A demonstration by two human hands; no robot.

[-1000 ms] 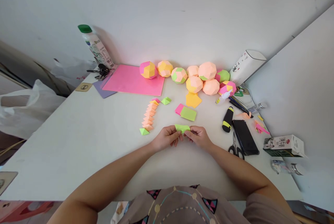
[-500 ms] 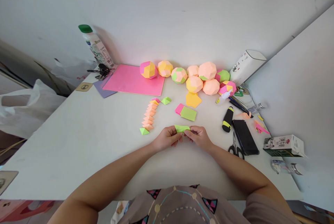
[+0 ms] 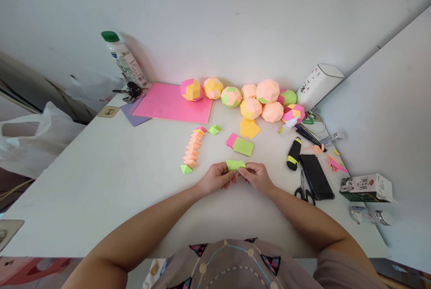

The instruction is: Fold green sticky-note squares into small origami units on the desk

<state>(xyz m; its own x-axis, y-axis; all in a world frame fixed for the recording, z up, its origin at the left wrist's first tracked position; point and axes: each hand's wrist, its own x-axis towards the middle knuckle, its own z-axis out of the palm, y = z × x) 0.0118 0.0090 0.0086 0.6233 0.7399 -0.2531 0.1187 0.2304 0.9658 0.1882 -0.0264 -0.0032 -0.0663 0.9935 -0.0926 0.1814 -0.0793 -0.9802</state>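
Note:
A small piece of green paper (image 3: 235, 164) is held between my two hands above the near middle of the table. My left hand (image 3: 218, 177) pinches its left end, and my right hand (image 3: 257, 176) pinches its right end, thumbs toward me. Just beyond lie green paper slips (image 3: 243, 146) overlapping pink paper slips (image 3: 232, 140). Left of them runs a row of folded paper units (image 3: 193, 147), mostly peach, with a green folded unit (image 3: 214, 129) beside its far end. An orange paper piece (image 3: 249, 129) lies farther back.
Several faceted paper balls (image 3: 268, 91) line the wall, one on a pink sheet (image 3: 168, 105). At right are a black-and-yellow cutter (image 3: 294, 154), scissors (image 3: 305, 192), a phone (image 3: 317, 177) and a milk carton (image 3: 366, 188). A bottle (image 3: 126, 60) stands back left.
The green paper between my fingers has tilted slightly, and a little more of its face shows. Both hands stay in nearly the same place.

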